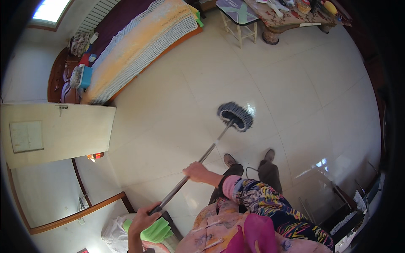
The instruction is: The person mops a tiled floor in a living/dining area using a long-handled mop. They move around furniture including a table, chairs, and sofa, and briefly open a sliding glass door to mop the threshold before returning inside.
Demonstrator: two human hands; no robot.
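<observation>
A mop handle [207, 153] of metal tube slants across the floor in front of me. At its far end the grey, fringed mop head [234, 116] rests on the pale tiles, just beyond my shoes. My right hand [196, 172] is wrapped around the middle of the handle, its patterned sleeve reaching in from the right. Lower and to the left, my left hand [145, 218] grips the dark upper end of the same handle. Both hands are bare.
A bed [142, 47] with an orange and checked cover runs along the upper left. Below it stands a door [60, 132], swung open. At the top are a folding stool [237, 12] and a low table [284, 18] holding clutter. A bag with green cloth [156, 231] lies by my left hand.
</observation>
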